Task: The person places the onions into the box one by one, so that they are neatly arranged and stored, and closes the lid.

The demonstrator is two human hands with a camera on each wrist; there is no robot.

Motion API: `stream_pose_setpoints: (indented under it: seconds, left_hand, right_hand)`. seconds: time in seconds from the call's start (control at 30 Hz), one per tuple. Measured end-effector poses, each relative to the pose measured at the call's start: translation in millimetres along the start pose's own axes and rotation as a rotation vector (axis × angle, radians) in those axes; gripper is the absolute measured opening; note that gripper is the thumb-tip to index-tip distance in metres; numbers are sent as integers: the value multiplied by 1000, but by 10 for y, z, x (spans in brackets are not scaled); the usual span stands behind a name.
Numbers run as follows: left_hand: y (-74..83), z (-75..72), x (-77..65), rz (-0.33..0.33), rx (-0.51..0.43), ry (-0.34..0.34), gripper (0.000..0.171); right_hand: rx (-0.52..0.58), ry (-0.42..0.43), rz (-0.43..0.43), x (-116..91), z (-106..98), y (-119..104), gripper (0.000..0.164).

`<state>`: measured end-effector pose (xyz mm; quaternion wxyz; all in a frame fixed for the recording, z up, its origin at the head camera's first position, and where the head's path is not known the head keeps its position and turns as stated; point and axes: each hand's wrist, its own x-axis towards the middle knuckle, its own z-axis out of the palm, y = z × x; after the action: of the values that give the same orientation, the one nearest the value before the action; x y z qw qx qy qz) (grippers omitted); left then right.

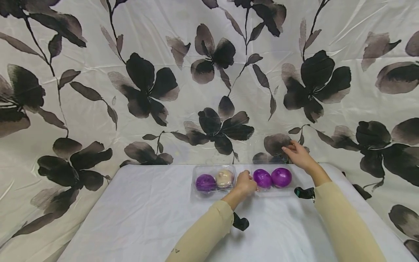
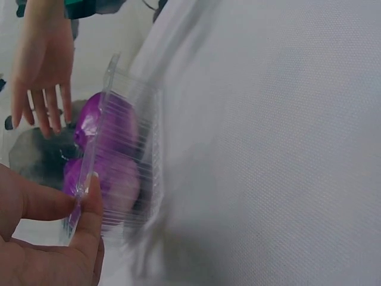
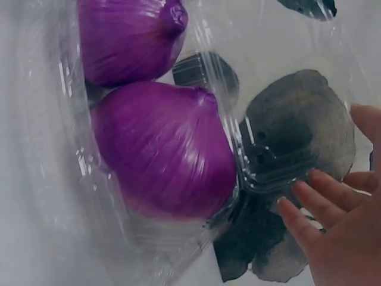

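Note:
Two purple onions, one on the left (image 1: 262, 178) and one on the right (image 1: 281, 177), sit side by side in a clear plastic clamshell box (image 2: 156, 161). Its see-through lid (image 1: 268, 145) stands raised behind them. My left hand (image 1: 244, 183) pinches the box's near left rim between thumb and fingers, as the left wrist view shows. Behind the box's right end is my right hand (image 1: 299, 156), fingers extended and spread (image 3: 324, 205) beside the lid. Whether they touch the clear plastic I cannot tell.
Left of my left hand stands another clear box (image 1: 213, 168), holding a purple onion (image 1: 205, 183) and a pale onion (image 1: 224, 178). Both boxes are near the far edge of the white-covered table (image 1: 147, 218). A flower-patterned cloth (image 1: 183, 91) hangs behind.

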<state>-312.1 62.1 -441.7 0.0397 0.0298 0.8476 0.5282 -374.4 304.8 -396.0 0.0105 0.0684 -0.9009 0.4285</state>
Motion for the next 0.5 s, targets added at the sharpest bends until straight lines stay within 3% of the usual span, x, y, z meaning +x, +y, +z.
stream_pose_setpoints:
  seconds: [0.23, 0.5]
  left_hand:
    - [-5, 9, -2, 14, 7, 6, 65]
    - [1, 22, 21, 27, 16, 5, 66]
  right_hand:
    - [104, 15, -44, -79, -27, 90, 68]
    - [174, 13, -39, -178, -86, 178, 79]
